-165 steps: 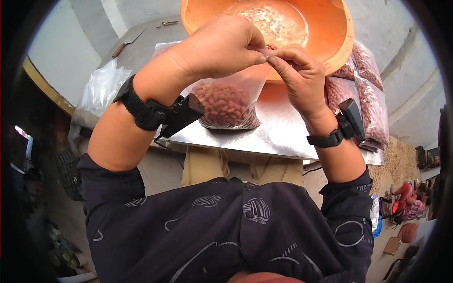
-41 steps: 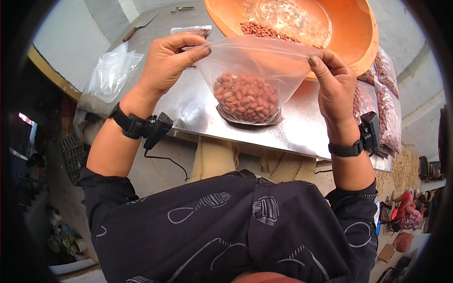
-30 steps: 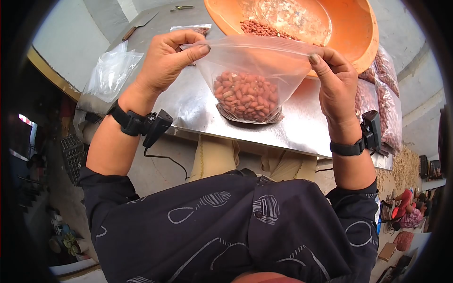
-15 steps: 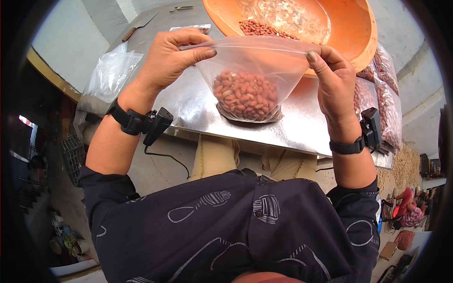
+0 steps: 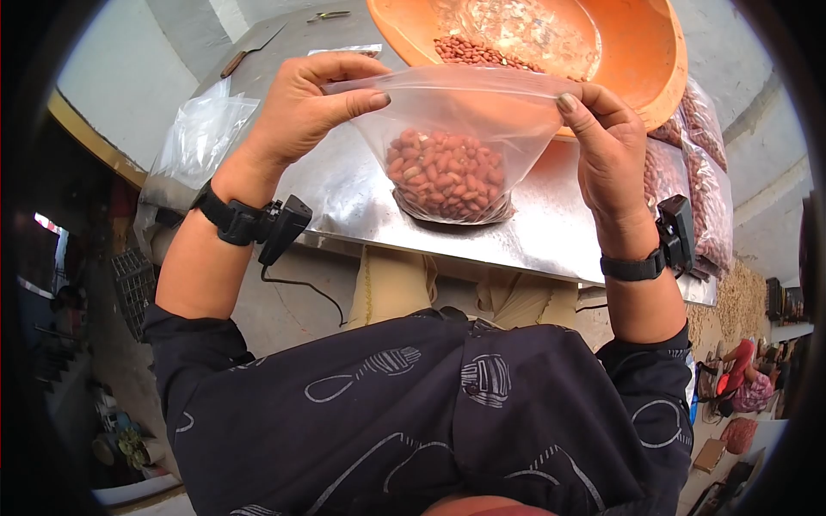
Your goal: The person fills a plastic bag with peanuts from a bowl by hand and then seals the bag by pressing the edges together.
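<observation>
A clear plastic bag (image 5: pixel 465 112) stands on the metal table, its lower part filled with reddish peanuts (image 5: pixel 447 176). My left hand (image 5: pixel 323 99) pinches the bag's top left corner between thumb and fingers. At the opposite top corner, my right hand (image 5: pixel 607 129) grips the plastic the same way. The top edge is stretched nearly straight between both hands. Behind the bag sits a big orange basin (image 5: pixel 658 64) with more peanuts (image 5: pixel 482 53) inside it.
Filled bags of peanuts (image 5: pixel 707 202) lie at the table's right end. On the left are empty plastic bags (image 5: pixel 202 133), a knife (image 5: pixel 249 53) and a small metal tool (image 5: pixel 329 15). The steel table's (image 5: pixel 551 245) front edge is close to my legs. Another person (image 5: pixel 750 378) sits far right.
My left hand has shifted very slightly left with its corner of the bag. Otherwise the hands, the bag and the peanuts look the same.
</observation>
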{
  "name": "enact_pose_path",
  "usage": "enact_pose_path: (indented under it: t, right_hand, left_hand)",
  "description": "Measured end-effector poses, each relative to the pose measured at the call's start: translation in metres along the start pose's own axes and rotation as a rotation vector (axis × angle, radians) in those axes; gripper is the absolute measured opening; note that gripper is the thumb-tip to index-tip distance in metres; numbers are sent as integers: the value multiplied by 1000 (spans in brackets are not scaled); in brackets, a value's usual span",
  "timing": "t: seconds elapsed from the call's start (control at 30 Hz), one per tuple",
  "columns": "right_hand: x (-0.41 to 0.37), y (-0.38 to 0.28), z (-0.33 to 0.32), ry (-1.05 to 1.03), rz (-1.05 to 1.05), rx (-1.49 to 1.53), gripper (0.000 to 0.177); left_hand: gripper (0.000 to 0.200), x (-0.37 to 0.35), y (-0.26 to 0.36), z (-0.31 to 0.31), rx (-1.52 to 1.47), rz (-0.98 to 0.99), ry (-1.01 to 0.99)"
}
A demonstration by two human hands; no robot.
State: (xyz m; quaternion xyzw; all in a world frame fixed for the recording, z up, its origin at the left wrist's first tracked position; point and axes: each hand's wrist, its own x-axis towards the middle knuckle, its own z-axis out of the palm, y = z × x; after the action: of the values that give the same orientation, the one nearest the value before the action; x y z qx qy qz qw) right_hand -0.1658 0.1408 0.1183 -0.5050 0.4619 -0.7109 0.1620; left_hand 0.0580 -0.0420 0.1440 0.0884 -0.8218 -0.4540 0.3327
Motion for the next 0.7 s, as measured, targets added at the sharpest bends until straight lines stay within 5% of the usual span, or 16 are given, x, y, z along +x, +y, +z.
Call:
enact_pose_path:
  t: [0.7]
  right_hand:
    - [-5,-4,3,-54,23,130,15]
  left_hand:
    - [13,6,0,6,119,143,-82]
